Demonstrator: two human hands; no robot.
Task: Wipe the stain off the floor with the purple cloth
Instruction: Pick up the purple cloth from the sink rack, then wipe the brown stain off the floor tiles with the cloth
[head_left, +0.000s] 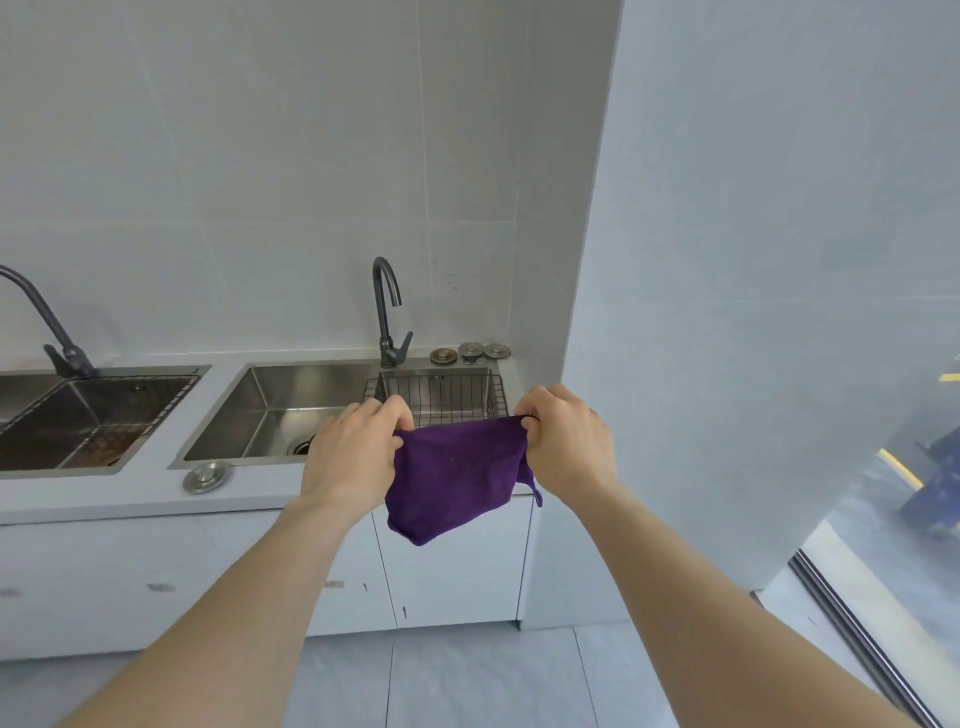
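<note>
Hanging at the centre of the frame, the purple cloth (457, 475) is stretched between your two hands, its upper edge pulled taut and the rest sagging to a point in front of the white cabinet doors (452, 577). Your left hand (358, 452) pinches the cloth's upper left corner with fingers curled closed on the fabric; your right hand (566, 441) grips the upper right corner the same way, with a small loop of cloth dangling just below it. Both forearms reach up from the lower corners of the frame. Directly behind the cloth sits the steel sink (270, 415), with a wire basket (441, 395) in its right part and a dark faucet (387, 312) rising at its back edge. Three round strainer plugs (470, 352) lie on the counter just right of the faucet, and another plug (206, 476) rests near the sink's front left corner. A second sink (88, 421) occupies the left edge. Pale floor tiles (467, 680) show along the bottom centre; no stain can be made out on them.
</note>
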